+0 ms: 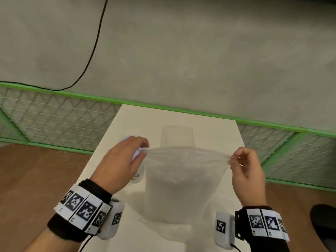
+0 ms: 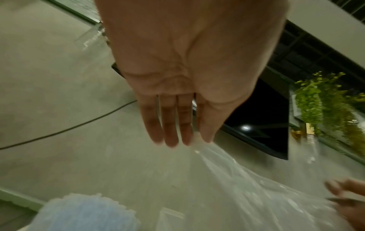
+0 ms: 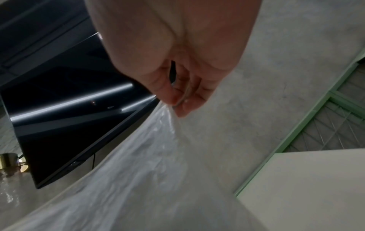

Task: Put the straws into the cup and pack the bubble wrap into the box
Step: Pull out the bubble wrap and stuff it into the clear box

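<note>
A clear sheet of bubble wrap (image 1: 183,179) hangs stretched between my two hands above the white table (image 1: 127,120). My left hand (image 1: 144,150) pinches its upper left corner. My right hand (image 1: 232,158) pinches the upper right corner between thumb and fingertips. The wrist views show both pinches: left hand (image 2: 194,139), right hand (image 3: 178,104), with the bubble wrap (image 3: 138,171) trailing down. Behind the sheet stands a clear plastic container (image 1: 177,135). A white-and-blue object (image 1: 127,140) lies mostly hidden under my left hand. No straws are visible.
A green mesh fence (image 1: 54,113) runs behind the table, with a grey wall and a black cable (image 1: 94,46) above it. Brown floor (image 1: 36,179) lies on both sides. A dark object (image 1: 325,224) sits at the lower right. A dark screen (image 3: 69,109) hangs on the wall.
</note>
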Demonstrator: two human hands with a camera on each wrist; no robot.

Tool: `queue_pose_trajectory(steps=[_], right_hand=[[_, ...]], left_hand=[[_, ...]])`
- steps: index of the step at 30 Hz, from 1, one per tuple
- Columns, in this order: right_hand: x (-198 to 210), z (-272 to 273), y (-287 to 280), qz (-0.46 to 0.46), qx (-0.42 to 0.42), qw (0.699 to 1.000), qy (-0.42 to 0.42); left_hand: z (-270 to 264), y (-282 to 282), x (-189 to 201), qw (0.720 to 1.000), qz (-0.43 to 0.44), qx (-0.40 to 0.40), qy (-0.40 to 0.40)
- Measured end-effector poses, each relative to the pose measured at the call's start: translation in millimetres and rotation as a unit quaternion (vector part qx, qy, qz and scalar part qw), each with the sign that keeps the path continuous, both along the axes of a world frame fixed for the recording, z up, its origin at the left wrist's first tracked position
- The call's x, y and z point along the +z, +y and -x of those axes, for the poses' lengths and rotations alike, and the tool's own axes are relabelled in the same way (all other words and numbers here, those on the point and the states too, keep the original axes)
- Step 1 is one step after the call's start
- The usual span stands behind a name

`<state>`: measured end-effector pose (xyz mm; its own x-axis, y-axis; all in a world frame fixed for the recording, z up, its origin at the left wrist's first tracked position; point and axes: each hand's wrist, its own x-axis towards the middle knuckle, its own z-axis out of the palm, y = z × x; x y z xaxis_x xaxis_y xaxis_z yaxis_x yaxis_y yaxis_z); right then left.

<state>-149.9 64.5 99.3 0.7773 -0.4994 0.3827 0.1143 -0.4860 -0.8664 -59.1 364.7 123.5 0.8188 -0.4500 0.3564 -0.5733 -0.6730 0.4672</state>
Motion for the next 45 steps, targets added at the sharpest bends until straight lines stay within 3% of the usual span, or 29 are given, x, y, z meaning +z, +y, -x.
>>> queue_pose_trajectory(steps=[4,12,16,18,21,25,29,32,35,39,45], right_hand=[[7,1,5,0.067,0.063,0.995,0.050],[12,-1,9,0.166,0.044,0.976,0.137],[12,-1,13,0.250,0.064,0.944,0.207],[14,1,18,0.254,0.109,0.923,0.267],[11,4,22,0.209,0.194,0.892,0.350],[9,2,29,0.136,0.263,0.889,0.350],[1,-4,27,0.076,0.245,0.896,0.362],[-8,-9,27,0.009,0.217,0.917,0.336],[-17,-15,27,-0.008,0.205,0.921,0.332],[-37,-23,24,-0.060,0.179,0.917,0.352],[-47,-32,21,-0.140,0.174,0.887,0.403]], left_hand=[[7,-18,-1,0.995,-0.021,-0.060,0.081],[7,-38,10,0.985,-0.086,-0.009,0.152],[5,-45,5,0.973,-0.164,0.010,0.162],[6,-46,3,0.958,-0.202,-0.012,0.203],[9,-49,0,0.936,-0.187,-0.048,0.293],[10,-54,-15,0.920,-0.058,-0.073,0.381],[4,-56,-31,0.893,0.121,-0.014,0.433],[2,-54,-41,0.874,0.183,-0.007,0.450],[1,-53,-50,0.869,0.185,-0.014,0.459],[0,-53,-58,0.882,0.148,-0.009,0.448],[-10,-59,-67,0.873,0.087,-0.005,0.481]])
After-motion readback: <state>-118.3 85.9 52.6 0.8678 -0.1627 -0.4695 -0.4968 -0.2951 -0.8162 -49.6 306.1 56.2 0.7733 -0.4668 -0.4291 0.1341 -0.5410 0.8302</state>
